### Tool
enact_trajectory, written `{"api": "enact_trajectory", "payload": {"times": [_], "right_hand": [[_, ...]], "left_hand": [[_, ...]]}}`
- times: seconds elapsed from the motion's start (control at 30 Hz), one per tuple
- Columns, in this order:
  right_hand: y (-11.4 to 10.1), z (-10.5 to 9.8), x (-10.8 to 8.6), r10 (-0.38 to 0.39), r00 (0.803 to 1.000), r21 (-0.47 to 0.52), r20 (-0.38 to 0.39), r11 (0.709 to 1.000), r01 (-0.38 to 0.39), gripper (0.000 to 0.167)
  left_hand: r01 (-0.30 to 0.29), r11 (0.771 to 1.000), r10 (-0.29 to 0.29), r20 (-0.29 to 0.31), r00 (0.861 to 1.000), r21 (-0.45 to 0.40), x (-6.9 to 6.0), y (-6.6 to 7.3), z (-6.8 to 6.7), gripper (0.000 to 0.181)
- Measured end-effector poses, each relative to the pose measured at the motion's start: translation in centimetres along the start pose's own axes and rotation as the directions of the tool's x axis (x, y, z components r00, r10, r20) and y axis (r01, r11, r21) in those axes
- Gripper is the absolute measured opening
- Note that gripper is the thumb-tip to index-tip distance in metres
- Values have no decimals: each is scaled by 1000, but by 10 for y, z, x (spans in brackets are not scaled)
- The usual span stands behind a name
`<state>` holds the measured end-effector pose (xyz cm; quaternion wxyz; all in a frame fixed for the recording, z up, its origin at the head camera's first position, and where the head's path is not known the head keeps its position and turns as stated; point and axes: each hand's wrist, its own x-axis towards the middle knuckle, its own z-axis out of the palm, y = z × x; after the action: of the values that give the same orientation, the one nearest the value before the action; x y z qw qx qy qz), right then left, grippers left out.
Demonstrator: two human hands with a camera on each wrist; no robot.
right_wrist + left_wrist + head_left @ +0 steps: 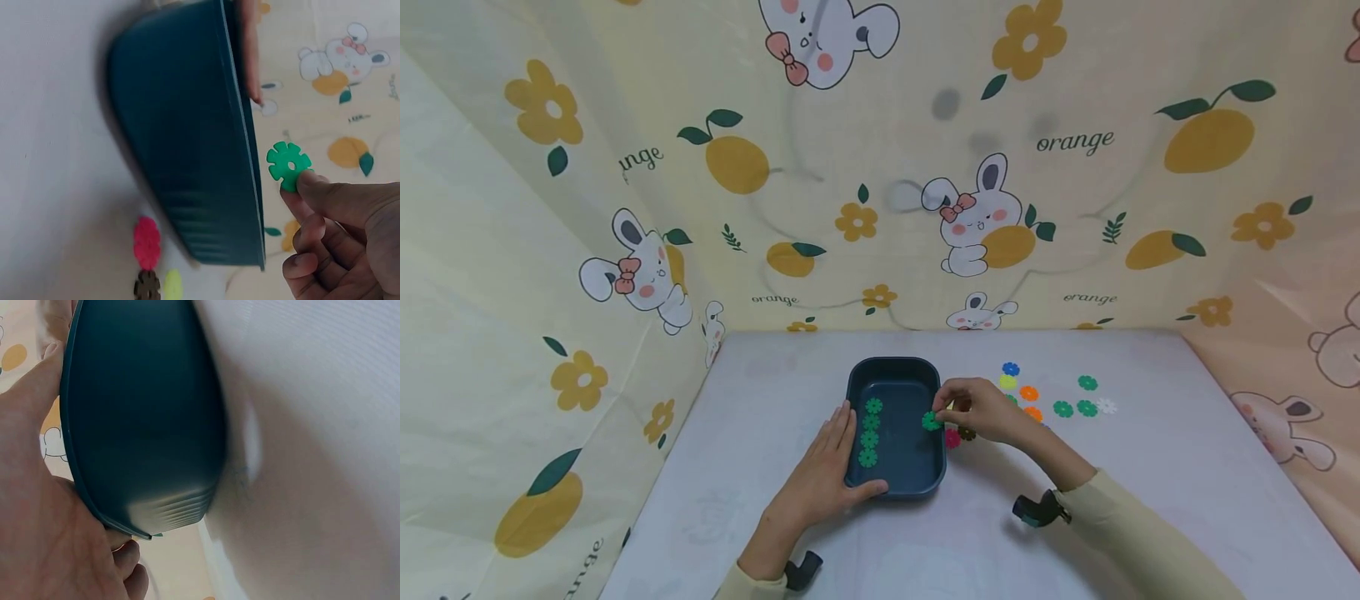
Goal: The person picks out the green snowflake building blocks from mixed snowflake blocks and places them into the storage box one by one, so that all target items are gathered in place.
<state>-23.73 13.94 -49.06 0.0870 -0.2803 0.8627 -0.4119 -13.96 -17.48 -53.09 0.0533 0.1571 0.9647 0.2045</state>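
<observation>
A dark teal plastic tray [895, 490] stands on the white table, with several green flower-shaped snowflake discs [869, 438] in a column along its left side. My left hand [822, 468] rests against the tray's near left corner. Its fingers lie straight along the left wall and its thumb reaches over the near rim. Between thumb and forefinger, my right hand [981, 408] pinches one green snowflake disc [289, 165] by its edge, at the tray's right rim. The right wrist view shows this disc off the table, its other side free.
Right of the tray lie loose discs: a pink disc [147, 242], a brown disc [147, 285], an orange disc [1028, 392], a blue disc [1011, 368], a white disc [1107, 406] and several green ones [1087, 408]. Printed cloth [880, 275] rises behind the table. My right hand hides some discs.
</observation>
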Motion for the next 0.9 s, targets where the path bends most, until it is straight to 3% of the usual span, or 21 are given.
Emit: {"api": "enact_trajectory", "payload": {"times": [0.47, 0.77, 0.9], "right_hand": [[-12, 23, 28, -75, 990, 14, 123, 997, 74, 9], [-16, 36, 45, -85, 974, -28, 208, 995, 93, 7], [-17, 41, 53, -119, 967, -59, 226, 989, 136, 7]], "left_hand": [[-6, 1000, 6, 10, 1000, 1, 0, 0, -1, 123], [-16, 1000, 15, 25, 1000, 14, -1, 0, -3, 124], [-21, 1000, 21, 15, 1000, 3, -1, -1, -2, 122]]}}
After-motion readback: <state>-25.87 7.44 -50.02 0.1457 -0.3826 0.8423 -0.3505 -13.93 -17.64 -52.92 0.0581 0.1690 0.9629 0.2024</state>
